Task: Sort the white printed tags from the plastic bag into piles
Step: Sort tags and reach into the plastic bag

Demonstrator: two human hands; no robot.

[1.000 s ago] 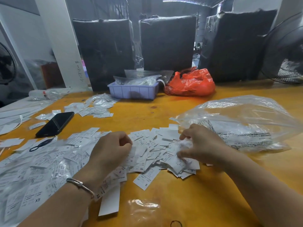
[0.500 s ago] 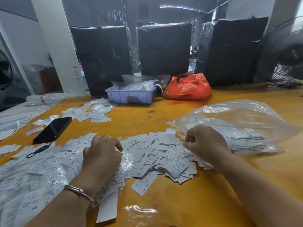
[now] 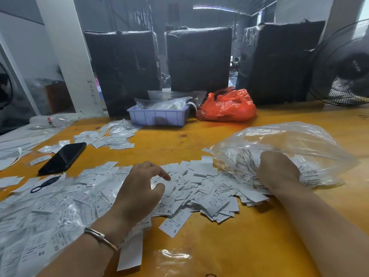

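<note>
Early stage, I judge. White printed tags mostly loose heap on bench, unsorted. Left hand over heap, fingers relaxed, nothing held. Right hand reaching into plastic bag; grip unclear.

A single head-worn, wide-angle view looks forward and down from the person's own standpoint, close over the yellow worktop. Both forearms enter from the bottom edge, the hands reaching to mid-frame among the white tags. The near worktop fills the lower half; its far edge runs across the middle, with black wrapped blocks in the upper half and a fan bowed at the right edge.
</note>
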